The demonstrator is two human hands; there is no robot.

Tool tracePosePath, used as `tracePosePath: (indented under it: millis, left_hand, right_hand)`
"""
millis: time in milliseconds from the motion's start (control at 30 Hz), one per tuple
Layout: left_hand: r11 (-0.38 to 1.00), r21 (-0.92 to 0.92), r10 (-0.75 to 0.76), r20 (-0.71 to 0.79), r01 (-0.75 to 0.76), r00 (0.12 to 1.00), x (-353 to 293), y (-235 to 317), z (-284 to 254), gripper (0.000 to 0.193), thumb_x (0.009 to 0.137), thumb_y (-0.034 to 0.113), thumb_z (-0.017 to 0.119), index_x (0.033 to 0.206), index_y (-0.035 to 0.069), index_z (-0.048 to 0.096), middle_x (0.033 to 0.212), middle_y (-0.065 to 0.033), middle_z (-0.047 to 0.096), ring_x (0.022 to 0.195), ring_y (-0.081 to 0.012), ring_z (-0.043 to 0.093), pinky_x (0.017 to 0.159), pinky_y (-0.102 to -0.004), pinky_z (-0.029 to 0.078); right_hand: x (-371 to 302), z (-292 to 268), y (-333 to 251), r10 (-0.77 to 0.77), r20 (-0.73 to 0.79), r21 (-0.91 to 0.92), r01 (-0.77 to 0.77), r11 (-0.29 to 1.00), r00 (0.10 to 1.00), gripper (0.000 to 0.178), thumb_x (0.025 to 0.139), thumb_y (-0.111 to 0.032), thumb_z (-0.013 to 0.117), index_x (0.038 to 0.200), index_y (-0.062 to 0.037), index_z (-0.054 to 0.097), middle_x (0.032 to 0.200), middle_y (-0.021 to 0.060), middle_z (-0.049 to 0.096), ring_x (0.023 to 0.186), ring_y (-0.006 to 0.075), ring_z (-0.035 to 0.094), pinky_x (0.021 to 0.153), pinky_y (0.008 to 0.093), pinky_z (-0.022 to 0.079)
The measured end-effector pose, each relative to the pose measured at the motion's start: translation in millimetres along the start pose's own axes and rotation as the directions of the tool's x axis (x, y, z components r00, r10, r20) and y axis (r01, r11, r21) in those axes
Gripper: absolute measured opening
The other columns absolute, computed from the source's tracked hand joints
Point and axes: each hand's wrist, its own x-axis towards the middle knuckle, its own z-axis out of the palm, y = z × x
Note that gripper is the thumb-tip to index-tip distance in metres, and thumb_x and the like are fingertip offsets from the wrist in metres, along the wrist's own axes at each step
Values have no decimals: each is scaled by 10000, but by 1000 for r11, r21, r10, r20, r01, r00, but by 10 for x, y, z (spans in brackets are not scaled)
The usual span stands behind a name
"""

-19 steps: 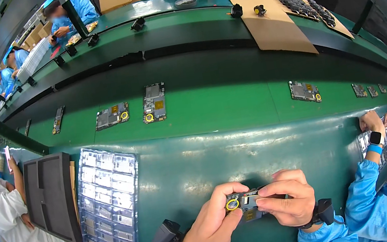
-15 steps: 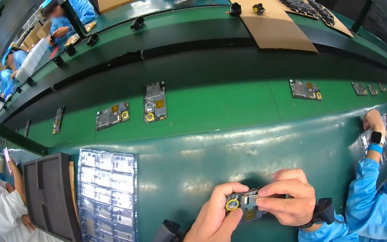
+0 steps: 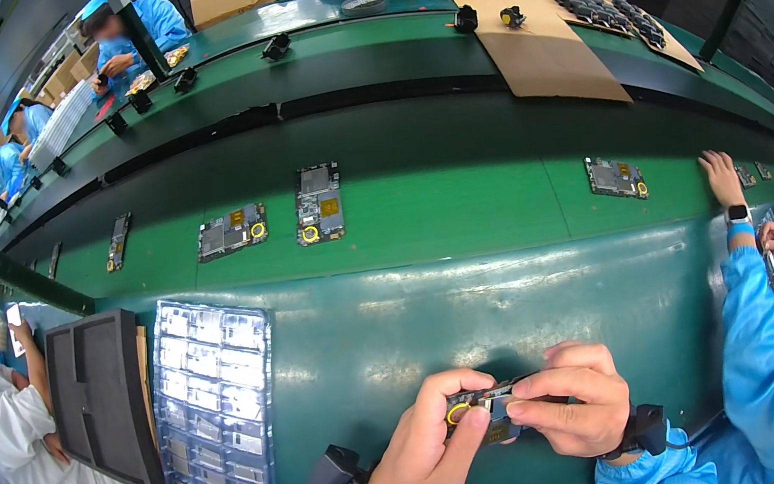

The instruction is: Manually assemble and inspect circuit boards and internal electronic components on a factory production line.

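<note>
Over the near edge of the green table, I hold a dark circuit board (image 3: 500, 429) in both hands. My left hand (image 3: 430, 448) grips its left end, the thumb pressing beside a yellow ring on the board. At the other end, my right hand (image 3: 579, 401) pinches the edge with thumb and fingers, partly covering a small grey flat piece on the board's top face. The board is tilted, and its far side is hidden by my fingers. Both wrists carry black strapped devices.
Left of my hands lies a clear plastic tray (image 3: 216, 411) of metal-coloured parts, beside a black foam tray (image 3: 101, 404). Similar boards (image 3: 318, 204) lie on the green belt (image 3: 442, 203) ahead. At right, a co-worker's arm (image 3: 753, 285) reaches across to the belt.
The board in my hands has tilted, and my left thumb sits closer to the yellow ring. Boards on the belt have shifted slightly right. The right-hand co-worker's arm has stretched forward.
</note>
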Motion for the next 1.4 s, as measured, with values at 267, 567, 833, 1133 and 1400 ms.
tracePosePath:
  millis: [267,567,833,1133,1400]
  left_hand:
    - [971,-226,56,-92,-76,994,-14,-154,142,243,1040,-12,468,1266,-43,385,1236,-197,508,1081,-247,654,854,-406,668]
    - [981,-136,122,-100,-136,987,20,-128,126,228,1055,45,486,1247,-13,378,1171,-204,541,968,-218,670,779,-338,601]
    - [976,-156,135,-123,-154,983,21,-147,138,234,1062,88,506,1237,-8,384,1162,-203,553,922,-213,678,800,-336,585]
    - [967,-226,91,-139,-121,986,20,-160,154,164,1055,34,461,1175,-16,360,1131,-223,539,858,-273,717,710,-362,634]
    - [974,-176,113,-176,-144,978,15,-188,180,176,1042,-5,438,1185,-18,336,1129,-221,528,822,-263,716,664,-367,652]
  right_hand:
    - [-22,9,-30,-23,1,-18,23,1000,1000,384,669,-16,789,1026,-155,818,1108,-31,735,1006,174,597,897,359,548]
    - [-19,13,-36,25,-27,-42,-26,999,999,395,641,-32,825,1001,-192,832,1074,-81,740,984,182,559,997,395,504]
    - [-55,36,-19,7,-31,-45,-8,999,999,425,629,-22,825,1027,-172,829,1090,-75,744,991,183,542,1004,411,508]
    - [-45,77,-53,-12,-37,-1,12,1000,999,353,660,-49,841,999,-147,827,1071,-44,744,964,164,571,966,371,517]
    - [-53,113,-62,69,-24,55,-68,996,997,361,667,-25,829,1001,-162,824,1088,-46,740,981,176,582,969,387,520]
